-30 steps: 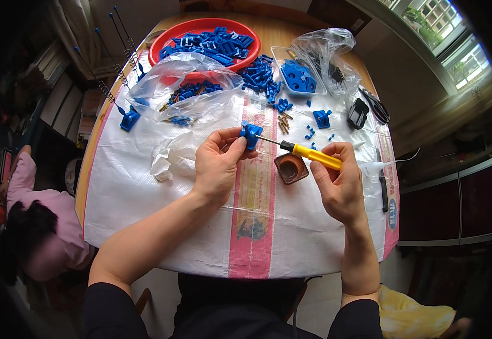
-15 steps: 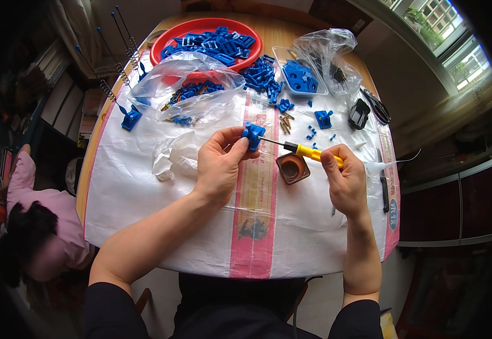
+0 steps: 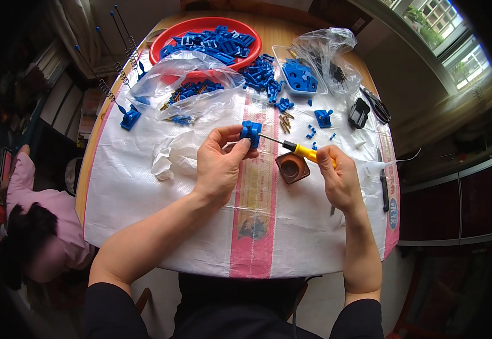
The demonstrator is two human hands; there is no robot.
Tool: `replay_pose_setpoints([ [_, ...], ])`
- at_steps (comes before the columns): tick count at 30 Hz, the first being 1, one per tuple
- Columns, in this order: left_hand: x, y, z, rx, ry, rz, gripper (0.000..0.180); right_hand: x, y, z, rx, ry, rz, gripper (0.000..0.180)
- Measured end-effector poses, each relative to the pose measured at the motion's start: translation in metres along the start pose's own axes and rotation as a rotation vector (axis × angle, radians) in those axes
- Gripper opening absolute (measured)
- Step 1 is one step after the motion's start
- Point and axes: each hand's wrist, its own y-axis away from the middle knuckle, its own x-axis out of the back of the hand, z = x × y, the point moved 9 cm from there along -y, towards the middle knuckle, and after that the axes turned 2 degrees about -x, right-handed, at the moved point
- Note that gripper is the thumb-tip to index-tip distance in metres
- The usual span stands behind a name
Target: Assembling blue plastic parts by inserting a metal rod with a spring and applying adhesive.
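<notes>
Between the thumb and fingers of my left hand (image 3: pixel 221 161) is a small blue plastic clamp-like part (image 3: pixel 250 133), held above the middle of the table. My right hand (image 3: pixel 340 178) is wrapped round the yellow handle of a screwdriver (image 3: pixel 308 153). Its thin metal shaft points left, and the tip meets the right side of the blue part; the exact contact is too small to make out. Just below the shaft stands a small brown square pot (image 3: pixel 293 168). A crumpled white tissue (image 3: pixel 175 155) lies left of my left hand.
A red basin (image 3: pixel 154 53) of blue parts stands at the back, behind an open plastic bag (image 3: pixel 144 85). Brass screws (image 3: pixel 285 122), a blue assembly (image 3: pixel 323 118) and a clear tub (image 3: pixel 322 90) lie right of it. A knife (image 3: pixel 384 189) rests near the right edge. Someone in pink (image 3: pixel 51 226) is at left.
The blue part has turned slightly in my left fingers. My right hand has shifted a little left and its grip on the screwdriver handle has changed.
</notes>
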Motion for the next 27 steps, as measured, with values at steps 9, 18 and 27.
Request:
replay_pose_setpoints([
  [9,-0.011,-0.004,0.006,0.005,-0.123,-0.168,0.034,0.002,0.003,-0.027,0.226,-0.019,0.045,0.018],
  [18,-0.012,0.0,0.011,-0.067,-0.222,-0.215,0.027,0.01,0.01,-0.043,0.464,0.117,0.112,0.024],
  [27,-0.014,0.003,0.014,-0.096,-0.225,-0.224,0.026,0.005,0.01,-0.036,0.19,0.096,-0.088,0.025],
])
